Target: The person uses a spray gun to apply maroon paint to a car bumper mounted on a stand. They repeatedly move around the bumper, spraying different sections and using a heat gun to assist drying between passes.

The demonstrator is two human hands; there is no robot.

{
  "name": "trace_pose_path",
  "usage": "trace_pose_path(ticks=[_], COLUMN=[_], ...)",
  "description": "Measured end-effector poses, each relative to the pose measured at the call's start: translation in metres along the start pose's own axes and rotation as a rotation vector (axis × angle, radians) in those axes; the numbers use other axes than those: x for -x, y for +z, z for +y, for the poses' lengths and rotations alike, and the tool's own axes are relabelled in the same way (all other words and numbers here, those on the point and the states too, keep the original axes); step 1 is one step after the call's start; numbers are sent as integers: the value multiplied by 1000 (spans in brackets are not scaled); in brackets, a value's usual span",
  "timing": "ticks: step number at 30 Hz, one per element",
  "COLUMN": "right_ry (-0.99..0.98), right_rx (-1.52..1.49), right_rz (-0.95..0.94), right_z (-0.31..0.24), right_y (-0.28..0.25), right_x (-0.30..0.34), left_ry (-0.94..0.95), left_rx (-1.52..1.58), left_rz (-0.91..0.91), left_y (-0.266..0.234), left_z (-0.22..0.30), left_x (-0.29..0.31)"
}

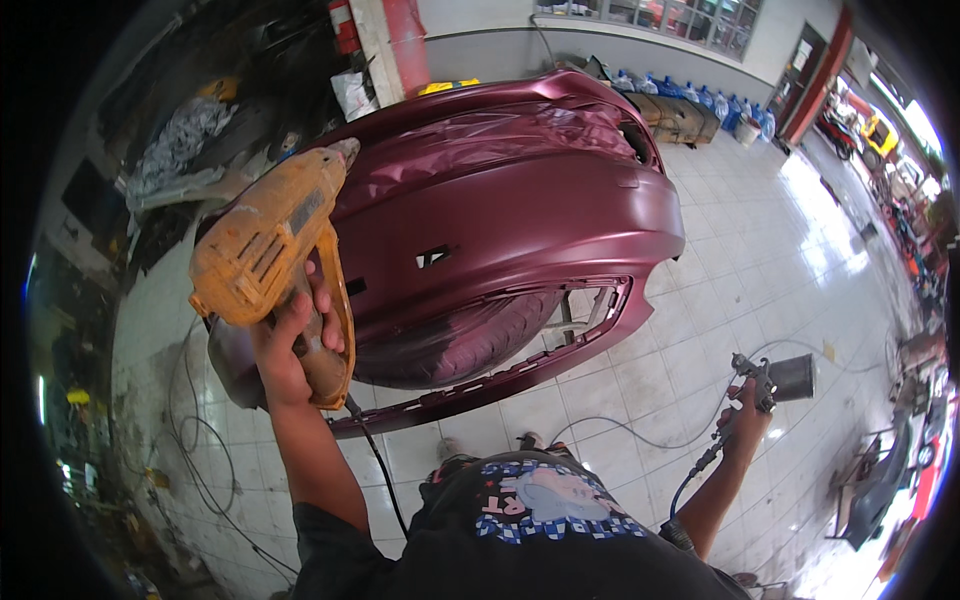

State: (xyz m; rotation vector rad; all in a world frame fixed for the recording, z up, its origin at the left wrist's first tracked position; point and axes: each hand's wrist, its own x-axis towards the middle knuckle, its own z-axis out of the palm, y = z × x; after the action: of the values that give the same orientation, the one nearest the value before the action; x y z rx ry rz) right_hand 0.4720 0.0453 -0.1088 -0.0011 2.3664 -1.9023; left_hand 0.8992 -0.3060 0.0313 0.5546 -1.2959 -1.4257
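My left hand (283, 350) is wrapped round the handle of a worn orange heat gun (262, 238), raised over the left part of a maroon car bumper (520, 215). The gun's nozzle points toward the far side, and a black cord runs down from its handle. Out to the right, well apart from the bumper, my right hand (742, 412) grips a paint spray gun (752, 372) with a dark cup (794, 378) and a hose leading from its lower end. The bumper has a small cut-out in its face. Whether either tool is running cannot be seen.
A tyre (470, 345) lies beneath the bumper. Hoses (640, 430) and cables (205, 430) trail over the tiled floor (760, 250). Blue water bottles (705, 97) line the far wall, near a red post (405, 50). Plastic-covered clutter (185, 140) stands at far left, vehicles at far right.
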Motion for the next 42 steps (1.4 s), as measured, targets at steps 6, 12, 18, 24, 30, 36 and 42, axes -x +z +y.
trace_pose_path(ticks=[6,12,18,24,30,36,42], right_ry=[-50,-79,-121,-114,-112,-90,-101], right_rx=[0,19,24,53,37,26,37], right_rz=[-39,-55,-72,-95,-102,-91,-76], right_z=[-10,-32,-47,-55,-54,-46,-38], right_y=[11,30,45,65,87,96,95], right_x=[37,72,98,128,160,184,196], left_ry=[32,73,98,118,101,89,101], left_rx=[52,94,126,142,156,174,190], left_rz=[39,86,30,95,158,257,262], left_y=[-48,-95,-144,-184,-227,-259,-284], left_z=[26,42,45,50,55,69,68], left_x=[24,43,54,56,58,53,53])
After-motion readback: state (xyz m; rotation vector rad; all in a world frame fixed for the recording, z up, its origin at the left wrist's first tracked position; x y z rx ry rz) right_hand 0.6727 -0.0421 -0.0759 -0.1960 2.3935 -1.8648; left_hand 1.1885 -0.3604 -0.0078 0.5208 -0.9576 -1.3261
